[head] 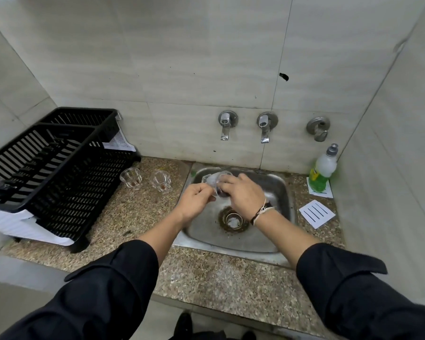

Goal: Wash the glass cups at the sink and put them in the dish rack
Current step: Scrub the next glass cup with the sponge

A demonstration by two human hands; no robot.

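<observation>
We stand at the speckled granite desk [138, 217], with the black slatted plastic dish rack [52, 168] on its left side and the small steel sink [275, 231] set in on the right. Two ribbed clear glass cups [131, 178] wait between rack and sink. Over the basin our left hand [194, 200] and right hand [243, 195] both grip a third clear glass cup [217, 181], fingers curled round it (mouth tilted away, toward the taps). The left hand lies nearer the rack.

Shiny steel sink [284, 190], clear glass cup [215, 182], speckled stone counter [206, 273], blk plastic rack [59, 168], matt tiles [157, 69]
</observation>
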